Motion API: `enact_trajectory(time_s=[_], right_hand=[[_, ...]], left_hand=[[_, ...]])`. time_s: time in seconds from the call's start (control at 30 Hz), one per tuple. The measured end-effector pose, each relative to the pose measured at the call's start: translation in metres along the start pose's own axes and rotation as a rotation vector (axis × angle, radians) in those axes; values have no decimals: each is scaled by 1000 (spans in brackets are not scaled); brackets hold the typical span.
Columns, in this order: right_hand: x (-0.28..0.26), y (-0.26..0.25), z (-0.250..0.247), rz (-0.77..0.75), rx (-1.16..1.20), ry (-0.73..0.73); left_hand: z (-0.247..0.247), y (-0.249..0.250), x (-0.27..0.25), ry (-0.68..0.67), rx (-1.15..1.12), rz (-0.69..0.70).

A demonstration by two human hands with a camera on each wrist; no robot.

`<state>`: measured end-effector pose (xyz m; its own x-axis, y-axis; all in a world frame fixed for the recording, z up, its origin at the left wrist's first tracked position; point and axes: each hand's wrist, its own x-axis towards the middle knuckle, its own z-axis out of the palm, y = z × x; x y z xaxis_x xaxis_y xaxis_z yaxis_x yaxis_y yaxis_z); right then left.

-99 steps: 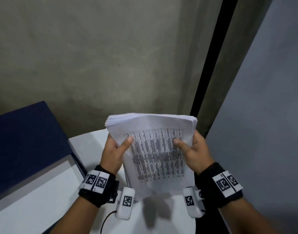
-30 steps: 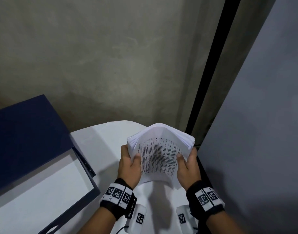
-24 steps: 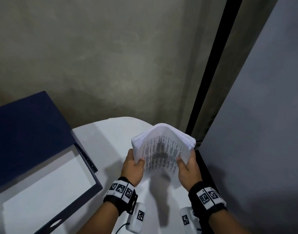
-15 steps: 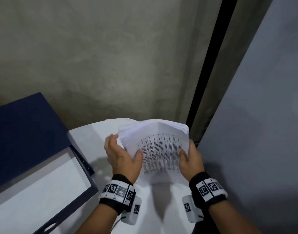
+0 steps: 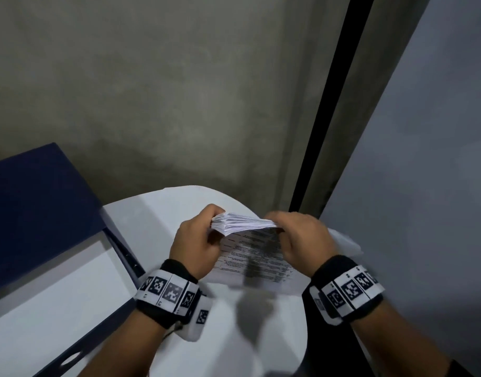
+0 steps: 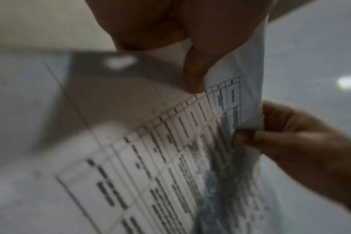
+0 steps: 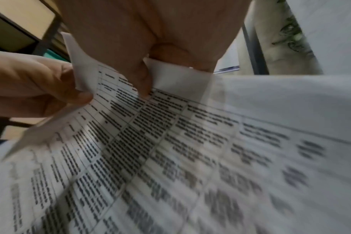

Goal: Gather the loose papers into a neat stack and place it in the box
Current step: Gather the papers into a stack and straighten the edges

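Note:
A thick stack of printed papers [image 5: 244,227] with table text hangs over the white table [image 5: 157,213], held by its upper edge. My left hand [image 5: 198,238] grips the upper left corner, fingers curled over the edge. My right hand [image 5: 296,232] grips the upper right corner the same way. In the left wrist view the left thumb pinches the printed sheet [image 6: 170,166]. The right wrist view shows the right thumb pressed on the front page [image 7: 170,150]. The open dark blue box [image 5: 117,317] with a white inside lies at the lower left, its lid [image 5: 38,205] raised behind it.
A grey wall [image 5: 166,91] rises behind the table. A black vertical strip [image 5: 329,104] and a grey panel [image 5: 424,186] stand at the right. The table's rounded far edge lies just beyond the papers.
Both hands have shifted from the stack's sides up to its top edge. The stack has tipped forward, so its top edge faces me, and it sits lower over the table.

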<state>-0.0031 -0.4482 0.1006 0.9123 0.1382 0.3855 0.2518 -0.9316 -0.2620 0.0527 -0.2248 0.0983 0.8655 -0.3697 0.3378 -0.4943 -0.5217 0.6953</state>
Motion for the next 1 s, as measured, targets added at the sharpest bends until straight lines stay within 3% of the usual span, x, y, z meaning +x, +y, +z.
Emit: enact_trajectory(time_s=[0.07,0.13,0.2,0.23,0.3,0.43,0.63,0.87,1.0], right_hand=[[-9,22,6,133,65,165],[-24,52,12,432,189,333],[-37,71,11,754,475,421],[-42,77,10,820,628,444],[-49,89,10,783,931,454],[-52,91,10,785,1253,238],[-57,60,40,868,1182,292],[-92,50,102,1062,1058,159],[-87,49,97,1014,1028,160]], left_hand=[[2,-4,-3,87,-58,-59],[2,-9,-4,147,-212,-159],[0,-15,-6,186,-428,-304],[0,-19,-7,192,-516,-369],[1,-29,-8,184,-557,-427],[14,-39,-11,165,-562,-475],[38,-59,-32,295,-614,-565],[61,-100,-63,198,-392,-724],[55,-100,-62,224,-429,-751]])
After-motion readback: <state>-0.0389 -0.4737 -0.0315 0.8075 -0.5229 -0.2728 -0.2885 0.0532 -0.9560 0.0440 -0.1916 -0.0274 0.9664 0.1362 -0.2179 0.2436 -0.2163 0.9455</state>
